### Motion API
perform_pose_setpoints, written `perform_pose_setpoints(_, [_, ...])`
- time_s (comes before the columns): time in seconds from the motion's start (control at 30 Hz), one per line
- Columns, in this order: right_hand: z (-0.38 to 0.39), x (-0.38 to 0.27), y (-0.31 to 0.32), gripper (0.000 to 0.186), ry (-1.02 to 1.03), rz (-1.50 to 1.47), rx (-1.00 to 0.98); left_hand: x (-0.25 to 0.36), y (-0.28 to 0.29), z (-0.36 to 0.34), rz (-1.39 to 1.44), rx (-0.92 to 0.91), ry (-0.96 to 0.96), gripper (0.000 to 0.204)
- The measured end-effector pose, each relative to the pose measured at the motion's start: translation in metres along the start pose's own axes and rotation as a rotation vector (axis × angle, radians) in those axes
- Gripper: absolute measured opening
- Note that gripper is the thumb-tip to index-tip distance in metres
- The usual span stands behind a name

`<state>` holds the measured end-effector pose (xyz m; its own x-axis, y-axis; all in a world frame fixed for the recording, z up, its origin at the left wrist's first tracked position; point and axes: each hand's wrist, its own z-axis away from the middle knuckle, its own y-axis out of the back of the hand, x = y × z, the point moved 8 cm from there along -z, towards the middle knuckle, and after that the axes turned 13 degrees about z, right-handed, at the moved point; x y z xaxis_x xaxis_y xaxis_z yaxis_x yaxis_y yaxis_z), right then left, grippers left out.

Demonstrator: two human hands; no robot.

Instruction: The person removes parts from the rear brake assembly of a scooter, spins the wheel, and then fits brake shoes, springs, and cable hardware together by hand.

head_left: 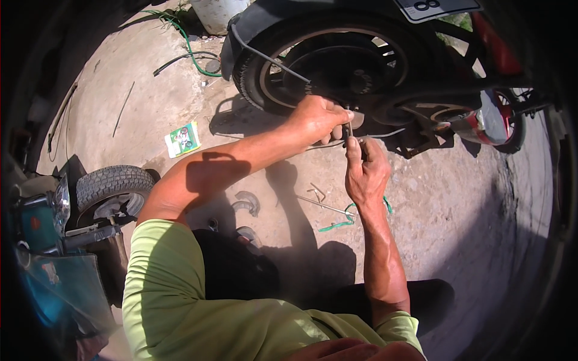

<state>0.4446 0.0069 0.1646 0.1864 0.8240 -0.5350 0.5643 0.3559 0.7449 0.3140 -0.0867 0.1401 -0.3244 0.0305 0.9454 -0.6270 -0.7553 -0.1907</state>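
Steel brake rod [385, 133] below black motorcycle rear wheel [337, 60]: stiff, thin, slippery; your left hand [318, 118] and right hand [365, 171] pinch small dark fitting [348, 130] on it, grip near end.

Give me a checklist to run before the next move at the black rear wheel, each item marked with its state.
1. Left hand at the black rear motorcycle wheel: ok.
2. Right hand gripping the small dark metal tool: ok.
3. Tool seated on its fastener: cannot tell.
4. Curved grey metal brake shoes lying on the dirt ground: ok.
5. Thin metal rod within reach: ok.
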Motion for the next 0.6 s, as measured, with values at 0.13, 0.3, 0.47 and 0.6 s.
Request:
perform_pose_setpoints(0.13, [0.032, 0.035, -0.073, 0.031, -0.893, -1.453, -0.421, 0.000, 0.000, 0.000, -0.005, 0.000, -0.014, 0.024])
perform_pose_setpoints(0.3, [0.033, 0.022, -0.069, 0.037, -0.845, -1.331, -0.451, -0.002, 0.002, 0.000, 0.022, -0.026, -0.021, 0.025])
perform_pose_setpoints(0.47, [0.006, 0.019, -0.006, 0.039, -0.230, -0.091, -0.005, -0.001, 0.004, 0.001, -0.037, -0.001, -0.021, 0.025])
perform_pose_setpoints(0.6, [0.010, 0.026, -0.018, 0.040, -0.379, -0.258, -0.144, -0.003, 0.001, 0.000, 0.017, 0.008, -0.012, 0.027])
